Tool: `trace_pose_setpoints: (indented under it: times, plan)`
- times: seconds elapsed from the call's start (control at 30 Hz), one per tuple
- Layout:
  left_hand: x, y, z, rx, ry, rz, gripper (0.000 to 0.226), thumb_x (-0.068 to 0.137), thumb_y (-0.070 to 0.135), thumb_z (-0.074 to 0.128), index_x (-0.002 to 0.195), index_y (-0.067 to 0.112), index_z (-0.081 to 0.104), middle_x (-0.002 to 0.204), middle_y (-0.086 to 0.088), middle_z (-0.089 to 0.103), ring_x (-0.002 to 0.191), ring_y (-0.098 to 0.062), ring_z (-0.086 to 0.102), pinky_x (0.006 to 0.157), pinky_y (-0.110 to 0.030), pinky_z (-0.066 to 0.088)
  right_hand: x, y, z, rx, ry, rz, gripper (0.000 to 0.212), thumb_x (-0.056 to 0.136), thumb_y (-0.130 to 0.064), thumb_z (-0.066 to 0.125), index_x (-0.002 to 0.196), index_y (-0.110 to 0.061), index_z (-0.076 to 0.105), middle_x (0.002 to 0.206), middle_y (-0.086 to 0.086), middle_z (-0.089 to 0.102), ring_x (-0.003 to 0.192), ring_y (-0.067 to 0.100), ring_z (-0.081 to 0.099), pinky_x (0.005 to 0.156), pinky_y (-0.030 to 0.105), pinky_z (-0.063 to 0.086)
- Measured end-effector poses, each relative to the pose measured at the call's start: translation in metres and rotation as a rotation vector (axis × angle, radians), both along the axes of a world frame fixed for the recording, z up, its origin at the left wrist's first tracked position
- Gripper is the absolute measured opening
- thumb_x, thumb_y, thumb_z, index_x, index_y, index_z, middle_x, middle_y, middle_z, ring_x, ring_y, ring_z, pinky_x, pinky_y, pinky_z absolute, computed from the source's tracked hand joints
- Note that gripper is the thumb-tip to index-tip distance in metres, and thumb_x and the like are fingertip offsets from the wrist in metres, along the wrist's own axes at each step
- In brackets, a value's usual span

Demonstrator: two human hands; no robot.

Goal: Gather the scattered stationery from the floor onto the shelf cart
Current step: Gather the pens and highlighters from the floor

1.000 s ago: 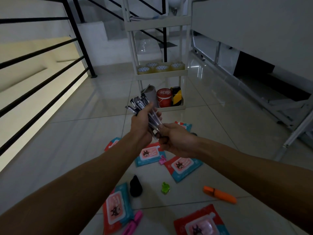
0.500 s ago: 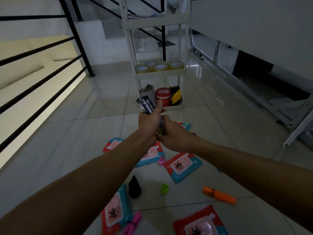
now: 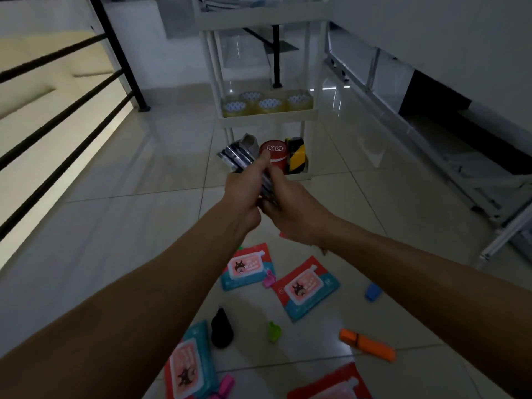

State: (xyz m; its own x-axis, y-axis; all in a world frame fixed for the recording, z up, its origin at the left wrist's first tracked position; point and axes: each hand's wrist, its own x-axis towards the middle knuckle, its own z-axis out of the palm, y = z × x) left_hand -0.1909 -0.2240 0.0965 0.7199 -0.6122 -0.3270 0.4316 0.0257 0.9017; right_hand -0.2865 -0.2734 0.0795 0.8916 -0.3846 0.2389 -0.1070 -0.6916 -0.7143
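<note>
My left hand (image 3: pixel 243 194) and my right hand (image 3: pixel 290 211) both grip a bundle of dark pens (image 3: pixel 239 158), held in front of the white shelf cart (image 3: pixel 267 115). The pen tips point up and left, toward the cart's bottom tier. Scattered on the floor below my arms lie red and teal packets (image 3: pixel 305 287), an orange highlighter (image 3: pixel 367 344), a green clip (image 3: pixel 274 331), a black cap-like piece (image 3: pixel 221 328), a blue piece (image 3: pixel 373 292) and a pink highlighter (image 3: pixel 224 385).
The cart's middle tier holds several tape rolls (image 3: pixel 267 103); its bottom tier holds a red tin (image 3: pixel 273 154) and a yellow-black tape roll (image 3: pixel 296 155). A black railing (image 3: pixel 72 116) runs along the left. A metal frame (image 3: pixel 431 133) lines the right wall.
The fanned pens have been squeezed into a tight bundle between both hands. Hands and view have moved forward, closer to the cart.
</note>
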Motion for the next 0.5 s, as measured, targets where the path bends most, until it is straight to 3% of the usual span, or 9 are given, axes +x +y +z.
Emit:
trace_pose_setpoints:
  times: [0.07, 0.2, 0.3, 0.37, 0.5]
  plan:
    - [0.001, -0.007, 0.027, 0.015, 0.024, -0.009, 0.039, 0.084, 0.036, 0.075, 0.111, 0.009, 0.069, 0.098, -0.006, 0.075, 0.090, -0.021, 0.072, 0.080, -0.034, 0.057, -0.001, -0.007, 0.029, 0.004, 0.005, 0.004, 0.059, 0.097, -0.012, 0.057, 0.146, -0.014, 0.024, 0.127, 0.009, 0.061, 0.109, 0.018, 0.062, 0.084, 0.023, 0.049]
    - [0.002, -0.023, 0.103, 0.001, 0.067, -0.064, 0.033, 0.085, 0.036, 0.074, 0.106, 0.010, 0.073, 0.097, -0.005, 0.076, 0.090, -0.019, 0.073, 0.076, -0.034, 0.056, -0.004, -0.026, 0.110, 0.100, 0.012, 0.014, 0.047, 0.098, -0.024, 0.055, 0.138, -0.011, 0.035, 0.123, 0.013, 0.061, 0.108, 0.025, 0.062, 0.092, 0.046, 0.052]
    - [0.001, -0.039, 0.171, 0.015, 0.038, -0.133, 0.028, 0.086, 0.041, 0.070, 0.098, 0.016, 0.074, 0.087, 0.002, 0.074, 0.085, -0.014, 0.071, 0.072, -0.031, 0.054, -0.010, -0.045, 0.180, 0.203, -0.021, 0.029, 0.048, 0.099, -0.025, 0.054, 0.141, -0.022, 0.033, 0.131, -0.001, 0.058, 0.115, 0.007, 0.058, 0.095, 0.032, 0.051]
    - [-0.002, -0.052, 0.215, 0.032, 0.064, -0.156, 0.032, 0.083, 0.041, 0.071, 0.099, 0.014, 0.072, 0.083, 0.002, 0.073, 0.082, -0.014, 0.071, 0.072, -0.031, 0.053, -0.015, -0.057, 0.219, 0.135, -0.020, 0.003, 0.047, 0.100, -0.022, 0.052, 0.142, -0.022, 0.032, 0.126, -0.003, 0.060, 0.107, 0.003, 0.060, 0.087, 0.024, 0.051]
    - [0.000, -0.083, 0.311, 0.084, 0.051, -0.183, 0.042, 0.074, 0.038, 0.081, 0.101, 0.007, 0.071, 0.085, -0.004, 0.073, 0.082, -0.020, 0.070, 0.072, -0.033, 0.053, -0.012, -0.085, 0.306, 0.047, -0.012, -0.062, 0.052, 0.101, -0.021, 0.050, 0.147, -0.018, 0.026, 0.108, -0.004, 0.060, 0.084, 0.006, 0.057, 0.067, 0.022, 0.046]
